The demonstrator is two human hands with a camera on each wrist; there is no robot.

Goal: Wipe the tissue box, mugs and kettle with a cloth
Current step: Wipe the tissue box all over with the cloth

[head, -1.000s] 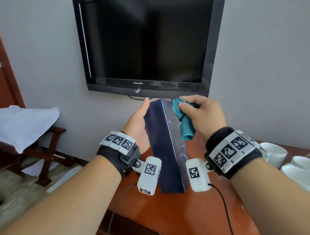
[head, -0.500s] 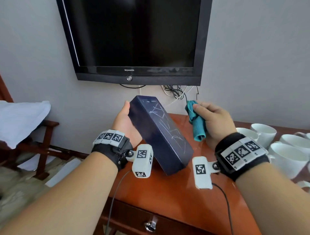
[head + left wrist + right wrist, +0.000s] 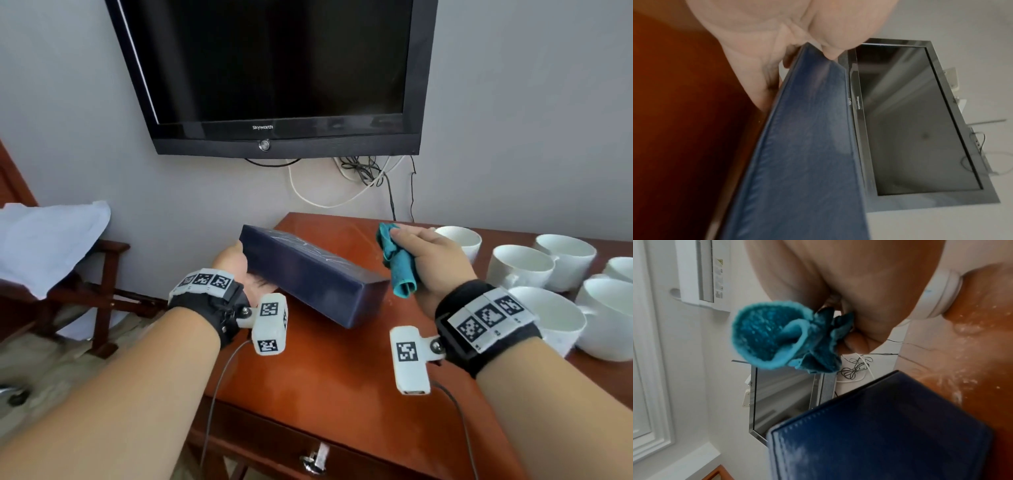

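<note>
Left hand (image 3: 236, 270) grips the far-left end of the tissue box (image 3: 308, 284), tilted, near end at the worktop (image 3: 325, 377). Right hand (image 3: 435, 263) clenches the cloth (image 3: 397, 270), just beside the box, not touching. Risk: one-end grip lets the box slip or swing into the mugs (image 3: 520, 267) on the right.

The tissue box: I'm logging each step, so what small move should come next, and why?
Probably lower the tissue box flat onto the desk and release it. The left hand holds its far end tilted while its near end sits at the desk; the cloth, gripped by the right hand, is off the box beside the mugs.
</note>
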